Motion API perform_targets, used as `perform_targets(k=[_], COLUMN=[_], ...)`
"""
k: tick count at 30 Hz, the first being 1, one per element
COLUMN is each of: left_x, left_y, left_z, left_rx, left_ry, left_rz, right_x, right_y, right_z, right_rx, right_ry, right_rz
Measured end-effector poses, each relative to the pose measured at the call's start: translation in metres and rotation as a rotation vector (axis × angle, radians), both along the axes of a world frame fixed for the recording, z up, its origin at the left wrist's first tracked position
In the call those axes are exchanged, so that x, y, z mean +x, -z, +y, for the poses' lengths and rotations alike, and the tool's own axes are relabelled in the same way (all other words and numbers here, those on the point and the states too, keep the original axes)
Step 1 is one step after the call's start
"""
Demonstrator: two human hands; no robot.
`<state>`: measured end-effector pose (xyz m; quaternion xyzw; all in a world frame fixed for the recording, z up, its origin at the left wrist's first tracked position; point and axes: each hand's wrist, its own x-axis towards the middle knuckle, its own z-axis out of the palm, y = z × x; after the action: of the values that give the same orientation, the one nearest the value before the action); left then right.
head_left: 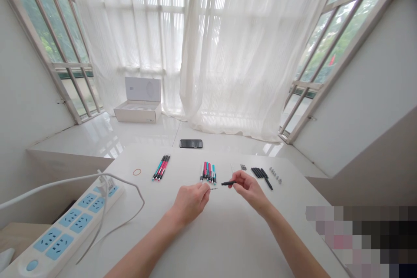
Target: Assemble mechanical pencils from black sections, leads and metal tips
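Observation:
My left hand is closed, pinching a thin metallic pen part whose narrow end points right. Between the fingertips of my right hand is a black pen barrel, its free end facing that part across a small gap. Just beyond my left hand lies a row of red, teal and white pen bodies. Several black barrels lie right of my right hand, beside a line of small grey pieces. Tiny dark pieces and a thin white rod lie behind it.
Several longer pens lie at the left, near a rubber band. A phone lies at the table's back. A power strip with looping white cable occupies the left edge. An open white box stands by the curtain.

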<state>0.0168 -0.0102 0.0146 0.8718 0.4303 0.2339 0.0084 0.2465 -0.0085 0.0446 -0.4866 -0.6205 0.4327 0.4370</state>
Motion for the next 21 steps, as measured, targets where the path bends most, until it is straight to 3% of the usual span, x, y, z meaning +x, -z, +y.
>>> perform_targets(k=[14, 21], left_x=[-0.001, -0.002], left_y=[-0.003, -0.004], left_z=[-0.001, -0.002], left_rx=[-0.070, -0.186], left_ry=[0.041, 0.174], left_rz=[-0.048, -0.147], right_x=[-0.016, -0.017], right_y=[0.013, 0.014], right_z=[-0.004, -0.004], right_rx=[-0.060, -0.018], right_ry=[-0.146, -0.069], right_rz=[-0.066, -0.174])
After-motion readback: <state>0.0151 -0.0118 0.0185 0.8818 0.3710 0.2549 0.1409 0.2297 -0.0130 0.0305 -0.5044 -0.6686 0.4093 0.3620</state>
